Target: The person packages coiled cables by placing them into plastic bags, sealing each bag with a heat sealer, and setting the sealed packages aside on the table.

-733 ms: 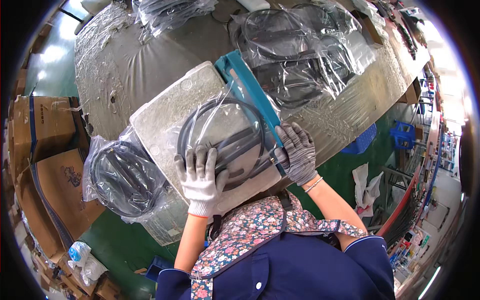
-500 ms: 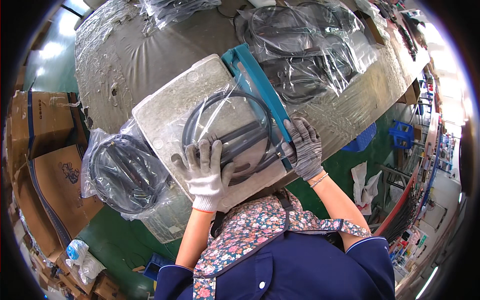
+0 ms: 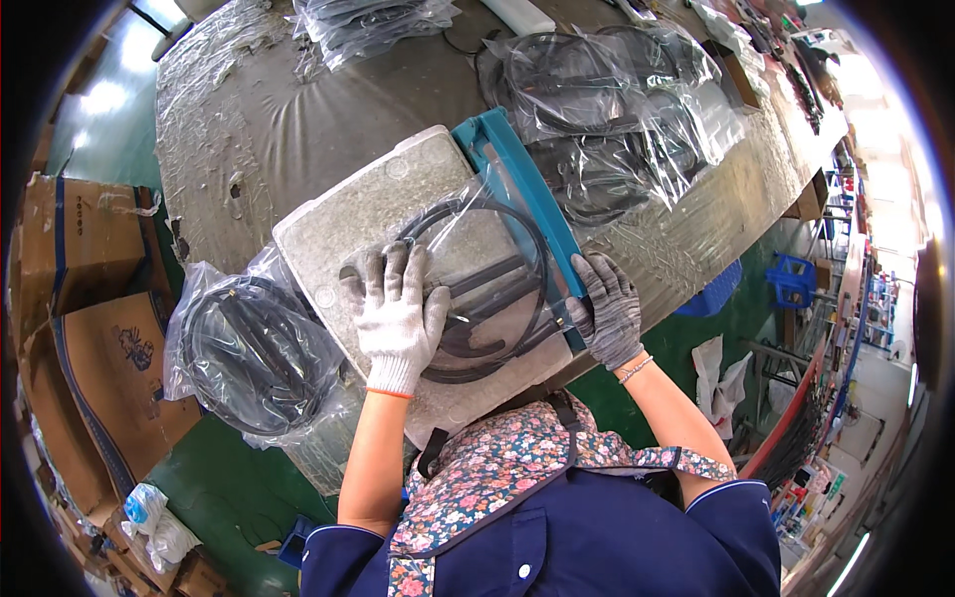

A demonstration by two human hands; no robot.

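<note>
the clear bag (image 3: 463, 239) in front of you lies on the pale block (image 3: 348, 219), toward the near edge of the table (image 3: 264, 129). inside it you have a black coil (image 3: 543, 269) laid in a ring, with dark strips (image 3: 487, 283) across its middle. the strips' long axis slants from lower left to upper right, their far ends aimed at the teal bar (image 3: 542, 214), which runs crosswise to them along the block's right side. glare on the film makes it hard to say whether the bag's edge passes under that bar.

your left hand (image 3: 391, 316) is palm down and unclenched, fingers spread over the bag's left part. your right hand (image 3: 609, 316) rests its fingers on the bar's near end; whether it grips, you can't tell from here.

to your left, a second bag (image 3: 257, 358) holds another dark coil, and beyond the bar lie more filled bags (image 3: 612, 124). a cardboard box (image 3: 124, 378) stands at far left.
</note>
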